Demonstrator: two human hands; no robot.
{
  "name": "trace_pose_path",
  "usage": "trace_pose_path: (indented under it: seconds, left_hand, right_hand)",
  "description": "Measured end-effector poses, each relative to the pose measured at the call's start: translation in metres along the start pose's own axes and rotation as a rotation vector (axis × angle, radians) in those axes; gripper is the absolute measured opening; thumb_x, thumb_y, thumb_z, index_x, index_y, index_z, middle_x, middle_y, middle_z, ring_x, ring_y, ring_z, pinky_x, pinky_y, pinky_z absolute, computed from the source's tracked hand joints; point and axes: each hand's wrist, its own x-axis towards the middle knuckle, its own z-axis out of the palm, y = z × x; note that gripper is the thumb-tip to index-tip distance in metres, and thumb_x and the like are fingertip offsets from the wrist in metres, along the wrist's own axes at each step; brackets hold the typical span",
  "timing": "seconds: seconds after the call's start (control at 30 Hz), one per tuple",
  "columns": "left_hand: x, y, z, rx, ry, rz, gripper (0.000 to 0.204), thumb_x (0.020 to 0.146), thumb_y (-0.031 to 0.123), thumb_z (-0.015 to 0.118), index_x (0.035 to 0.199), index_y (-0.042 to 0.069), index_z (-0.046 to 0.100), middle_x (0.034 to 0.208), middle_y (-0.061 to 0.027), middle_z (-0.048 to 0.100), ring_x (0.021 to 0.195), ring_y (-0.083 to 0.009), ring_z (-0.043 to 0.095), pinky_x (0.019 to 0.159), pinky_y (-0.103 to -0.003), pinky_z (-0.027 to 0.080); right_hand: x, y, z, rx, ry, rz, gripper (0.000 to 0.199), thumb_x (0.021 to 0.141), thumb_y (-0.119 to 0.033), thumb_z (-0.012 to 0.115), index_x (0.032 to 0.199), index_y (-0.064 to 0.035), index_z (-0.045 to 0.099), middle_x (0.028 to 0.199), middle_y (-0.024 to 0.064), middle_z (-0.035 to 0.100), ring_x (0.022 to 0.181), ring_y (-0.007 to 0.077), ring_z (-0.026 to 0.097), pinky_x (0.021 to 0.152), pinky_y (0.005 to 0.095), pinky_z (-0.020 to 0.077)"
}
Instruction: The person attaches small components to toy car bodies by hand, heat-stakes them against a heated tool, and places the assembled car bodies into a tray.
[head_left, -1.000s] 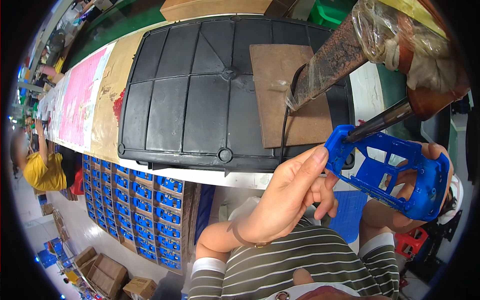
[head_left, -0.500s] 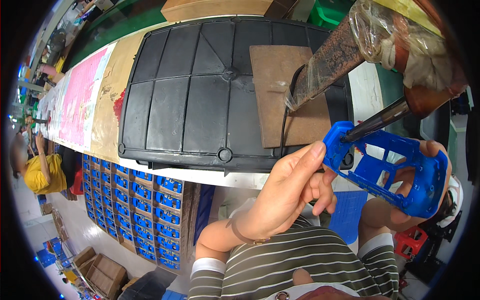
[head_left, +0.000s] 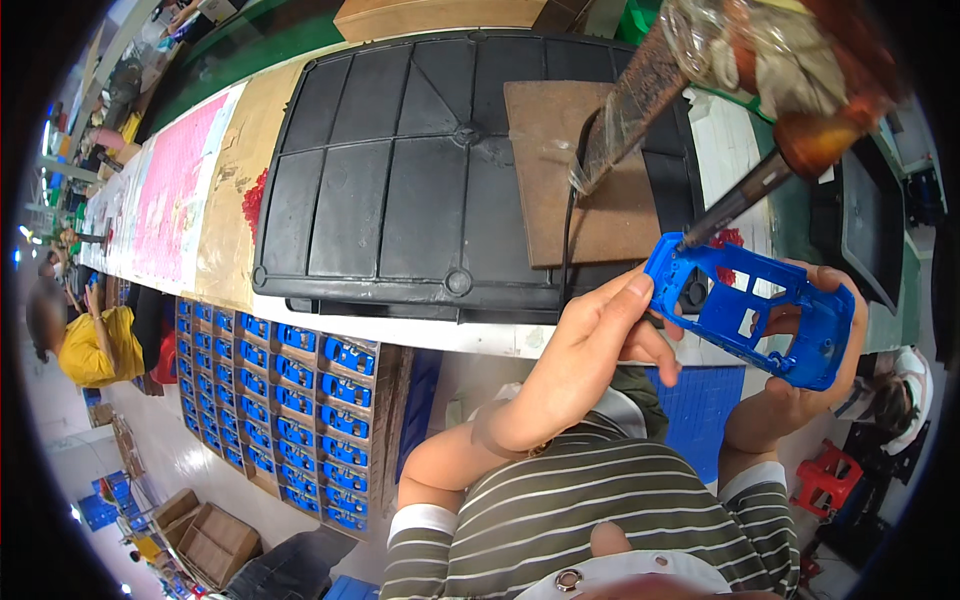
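Note:
Both my hands hold a blue plastic housing (head_left: 815, 350), an open frame with several window cut-outs, tilted above the bench edge. My left hand (head_left: 590, 345) pinches its left end between thumb and fingers, the other fingers curled below. Around the right end wraps my right hand (head_left: 785, 412), its thumb side on the far corner and its palm underneath. A soldering iron (head_left: 745, 195) with a dark barrel and amber collar slants down from the upper right. Its tip meets the housing's far left corner; whether it touches the plastic I cannot tell.
A large black ribbed plastic lid (head_left: 400, 200) lies on the bench, carrying a brown board (head_left: 560, 225) and a rusty metal arm (head_left: 635, 105). Red bits (head_left: 725, 255) lie behind the housing. Trays of blue housings (head_left: 290, 400) stand at left. A co-worker in yellow (head_left: 100, 345) sits farther left.
The housing and my hands have shifted slightly away from me and turned a little. The iron's tip now sits nearer the corner's far edge. The whole view has shifted slightly.

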Motion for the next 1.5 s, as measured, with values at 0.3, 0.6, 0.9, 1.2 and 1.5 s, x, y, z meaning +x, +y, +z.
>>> trace_pose_path:
  seconds: [0.3, 0.6, 0.9, 1.2, 1.5]
  left_hand:
    - [-0.029, -0.036, -0.004, 0.613, 0.094, 0.384, 0.038, 0.094, 0.014, 0.034, 0.127, -0.004, 0.037, 0.098, -0.0122, 0.054, 0.077, -0.0168, 0.056, 0.075, -0.028, 0.045]
    - [-0.072, -0.061, 0.002, 1.379, 0.181, 0.790, 0.048, 0.078, 0.001, 0.053, 0.124, -0.002, 0.041, 0.087, -0.0176, 0.053, 0.068, -0.0316, 0.055, 0.059, -0.035, 0.046]
    - [-0.131, 0.070, -0.124, 1.531, 1.338, 1.328, 0.011, 0.078, 0.001, 0.060, 0.087, 0.004, 0.064, 0.074, -0.0074, 0.060, 0.060, -0.0116, 0.054, 0.051, -0.023, 0.039]
    - [-0.137, 0.155, -0.281, 1.506, 1.499, 0.697, 0.024, 0.075, 0.022, 0.062, 0.086, 0.001, 0.064, 0.076, -0.0171, 0.063, 0.072, -0.0269, 0.061, 0.064, -0.037, 0.046]
    - [-0.109, 0.144, -0.318, 1.843, 1.542, 0.797, 0.007, 0.068, 0.007, 0.058, 0.073, 0.002, 0.057, 0.082, -0.0161, 0.055, 0.080, -0.0321, 0.055, 0.065, -0.041, 0.047]
  right_hand:
    - [-0.039, 0.015, -0.036, 0.412, -0.342, 0.468, 0.085, 0.061, -0.048, 0.066, 0.121, 0.0050, 0.037, 0.117, 0.0209, 0.046, 0.088, 0.0208, 0.057, 0.065, 0.0278, 0.0509]
    - [-0.091, 0.049, -0.053, 0.608, -0.892, 0.712, 0.085, 0.081, -0.055, 0.049, 0.129, 0.0099, 0.025, 0.107, 0.0168, 0.052, 0.079, 0.0193, 0.060, 0.069, 0.0301, 0.0507]
    - [-0.104, 0.056, -0.048, 0.576, -0.648, 0.538, 0.076, 0.076, -0.063, 0.049, 0.110, 0.0046, 0.044, 0.089, 0.0139, 0.054, 0.065, 0.0154, 0.056, 0.052, 0.0262, 0.0495]
    - [-0.099, 0.091, -0.052, 0.558, -0.586, 0.833, 0.065, 0.081, -0.056, 0.047, 0.111, 0.0012, 0.044, 0.090, 0.0119, 0.055, 0.062, 0.0156, 0.055, 0.049, 0.0268, 0.0479]
    - [-0.062, 0.140, -0.024, 0.543, -0.750, 0.802, 0.063, 0.081, -0.054, 0.048, 0.112, 0.0011, 0.043, 0.090, 0.0120, 0.055, 0.063, 0.0160, 0.056, 0.048, 0.0270, 0.0479]
